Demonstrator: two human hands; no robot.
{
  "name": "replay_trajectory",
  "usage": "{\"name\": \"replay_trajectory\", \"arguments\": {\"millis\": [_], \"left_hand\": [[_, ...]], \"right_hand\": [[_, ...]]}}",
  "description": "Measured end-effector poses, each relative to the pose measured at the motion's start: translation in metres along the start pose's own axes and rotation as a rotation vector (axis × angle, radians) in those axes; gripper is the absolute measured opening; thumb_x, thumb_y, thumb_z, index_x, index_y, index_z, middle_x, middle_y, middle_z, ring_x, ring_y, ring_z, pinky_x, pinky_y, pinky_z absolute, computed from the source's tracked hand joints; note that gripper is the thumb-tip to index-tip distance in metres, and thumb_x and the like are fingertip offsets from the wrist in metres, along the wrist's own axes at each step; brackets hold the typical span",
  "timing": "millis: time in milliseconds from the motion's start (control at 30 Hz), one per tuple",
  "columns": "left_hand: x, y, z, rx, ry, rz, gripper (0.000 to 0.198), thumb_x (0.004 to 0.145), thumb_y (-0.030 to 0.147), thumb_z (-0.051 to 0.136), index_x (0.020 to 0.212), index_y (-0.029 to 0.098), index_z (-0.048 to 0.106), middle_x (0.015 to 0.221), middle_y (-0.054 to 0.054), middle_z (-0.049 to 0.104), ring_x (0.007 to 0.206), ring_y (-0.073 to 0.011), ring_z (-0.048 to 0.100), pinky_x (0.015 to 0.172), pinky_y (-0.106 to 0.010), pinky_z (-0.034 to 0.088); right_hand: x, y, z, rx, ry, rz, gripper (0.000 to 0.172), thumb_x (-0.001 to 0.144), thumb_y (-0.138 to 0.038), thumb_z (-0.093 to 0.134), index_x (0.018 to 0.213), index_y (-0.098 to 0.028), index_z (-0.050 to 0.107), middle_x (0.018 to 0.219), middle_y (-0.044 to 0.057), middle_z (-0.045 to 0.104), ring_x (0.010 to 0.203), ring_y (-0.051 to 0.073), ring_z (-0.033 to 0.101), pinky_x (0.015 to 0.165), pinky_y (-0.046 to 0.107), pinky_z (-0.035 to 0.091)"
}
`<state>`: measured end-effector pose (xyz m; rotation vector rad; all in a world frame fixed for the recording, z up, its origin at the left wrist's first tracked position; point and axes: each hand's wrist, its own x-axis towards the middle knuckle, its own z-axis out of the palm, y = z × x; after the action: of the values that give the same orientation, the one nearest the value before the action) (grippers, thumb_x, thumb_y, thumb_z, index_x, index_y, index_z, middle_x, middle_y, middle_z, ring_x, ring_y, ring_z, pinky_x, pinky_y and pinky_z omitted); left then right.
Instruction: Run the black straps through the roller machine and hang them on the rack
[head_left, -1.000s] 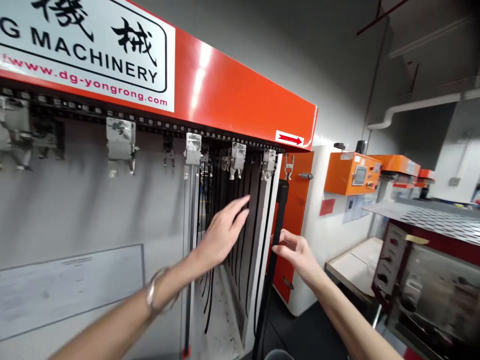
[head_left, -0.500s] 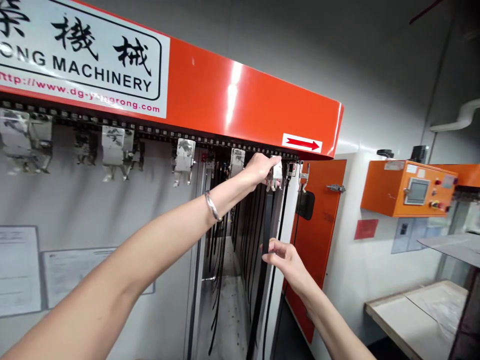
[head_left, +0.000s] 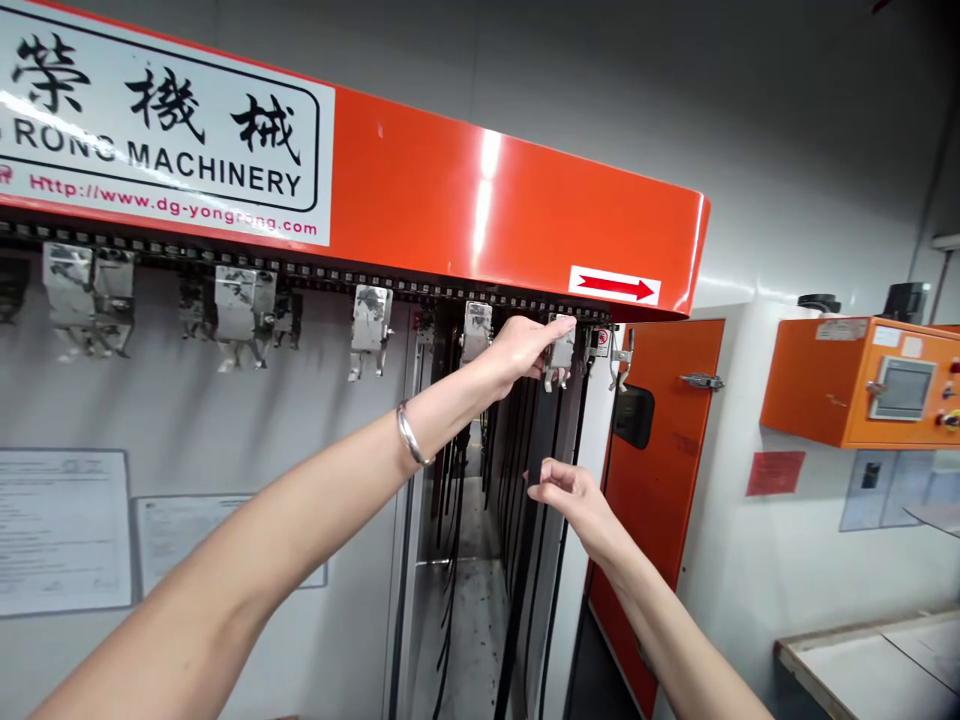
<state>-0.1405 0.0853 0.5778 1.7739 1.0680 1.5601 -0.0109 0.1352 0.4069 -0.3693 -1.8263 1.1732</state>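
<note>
My left hand (head_left: 521, 352) is raised to a metal clip (head_left: 560, 350), its fingers closed over the clip's top. The clip hangs from a black chain conveyor (head_left: 300, 270) under an orange hood (head_left: 480, 200). Below, my right hand (head_left: 566, 497) pinches a long black strap (head_left: 519, 610) that hangs among several similar straps. Further left along the chain hang several other metal clips, the nearest (head_left: 476, 332) just beside my left hand. The strap's upper end is hidden behind my hands.
An orange door (head_left: 660, 500) stands to the right of the hanging straps, with an orange control box (head_left: 862, 385) on the wall beyond. Papers (head_left: 64, 530) are fixed to the grey panel at left. A table edge (head_left: 840, 660) shows at lower right.
My left hand has risen from beside the hanging straps to the metal clip. My right hand has closed on the strap. The view has turned left and moved closer to the machine.
</note>
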Motion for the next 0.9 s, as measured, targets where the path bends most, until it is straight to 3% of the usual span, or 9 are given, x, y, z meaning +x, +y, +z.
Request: {"name": "replay_trajectory", "arguments": {"millis": [200,367,433,500,600,667,733,800,900], "left_hand": [[-0.033,-0.028,0.002,0.076,0.089,0.004,0.044,0.076,0.051,0.069,0.098,0.015,0.063,0.108,-0.011,0.069,0.102,-0.0230,0.063,0.086,-0.036,0.049],[-0.033,-0.056,0.005,0.191,0.181,0.141,0.028,0.076,0.038,0.069,0.085,0.012,0.064,0.090,-0.008,0.068,0.093,-0.0222,0.063,0.090,-0.037,0.047],[-0.032,-0.059,0.005,0.193,0.167,0.157,0.030,0.078,0.039,0.068,0.089,0.011,0.065,0.095,-0.010,0.069,0.097,-0.0233,0.063,0.094,-0.038,0.047],[-0.040,-0.060,0.004,0.195,0.146,0.173,0.039,0.080,0.041,0.067,0.105,0.011,0.063,0.113,-0.014,0.067,0.112,-0.0251,0.061,0.101,-0.040,0.045],[-0.076,-0.073,0.004,0.325,0.244,0.338,0.058,0.085,0.039,0.064,0.135,0.017,0.045,0.143,-0.014,0.049,0.135,-0.0250,0.044,0.114,-0.044,0.036],[-0.114,-0.094,0.007,0.416,0.360,0.483,0.061,0.088,0.032,0.061,0.143,0.025,0.035,0.151,-0.010,0.040,0.140,-0.0243,0.038,0.118,-0.046,0.032],[-0.158,-0.126,0.016,0.415,0.420,0.559,0.061,0.089,0.024,0.058,0.144,0.030,0.034,0.148,-0.008,0.043,0.138,-0.0246,0.041,0.117,-0.047,0.035],[-0.205,-0.167,0.034,0.385,0.383,0.567,0.062,0.087,0.019,0.057,0.143,0.033,0.036,0.143,-0.006,0.048,0.133,-0.0255,0.046,0.114,-0.047,0.040],[-0.276,-0.225,0.077,0.349,0.121,0.454,0.064,0.088,0.019,0.055,0.144,0.040,0.034,0.139,-0.005,0.053,0.125,-0.0279,0.054,0.103,-0.049,0.050]], "right_hand": [[0.003,0.002,-0.002,-0.029,0.018,0.000,0.021,0.072,-0.028,0.068,0.064,-0.020,0.050,0.066,-0.005,0.043,0.068,0.013,0.042,0.067,0.026,0.030],[0.005,0.003,-0.001,-0.074,0.039,0.001,0.020,0.073,-0.030,0.069,0.065,-0.020,0.053,0.067,-0.004,0.049,0.071,0.015,0.050,0.072,0.028,0.037],[-0.003,0.004,-0.001,-0.092,0.060,-0.022,0.014,0.073,-0.031,0.071,0.081,-0.021,0.064,0.089,0.000,0.062,0.092,0.020,0.057,0.087,0.033,0.040],[-0.021,0.005,-0.001,-0.041,0.117,-0.046,0.035,0.076,-0.033,0.070,0.110,-0.026,0.067,0.128,0.003,0.060,0.125,0.025,0.048,0.107,0.039,0.032],[-0.065,0.002,0.006,0.294,0.190,-0.035,0.046,0.087,-0.043,0.054,0.130,-0.028,0.060,0.149,0.003,0.046,0.144,0.025,0.030,0.119,0.045,0.022],[-0.102,-0.002,0.016,0.538,0.208,-0.010,0.048,0.091,-0.047,0.044,0.128,-0.024,0.064,0.148,0.006,0.049,0.144,0.027,0.032,0.119,0.048,0.024],[-0.146,-0.005,0.031,0.641,0.274,0.019,0.050,0.090,-0.050,0.043,0.125,-0.023,0.067,0.145,0.007,0.051,0.142,0.029,0.035,0.118,0.050,0.027],[-0.197,-0.009,0.046,0.569,0.431,0.047,0.049,0.089,-0.052,0.046,0.122,-0.024,0.069,0.141,0.008,0.055,0.139,0.031,0.040,0.116,0.051,0.031],[-0.289,-0.018,0.058,0.058,0.760,0.181,0.039,0.089,-0.052,0.054,0.110,-0.026,0.074,0.123,0.011,0.068,0.121,0.034,0.057,0.106,0.051,0.040]]}}
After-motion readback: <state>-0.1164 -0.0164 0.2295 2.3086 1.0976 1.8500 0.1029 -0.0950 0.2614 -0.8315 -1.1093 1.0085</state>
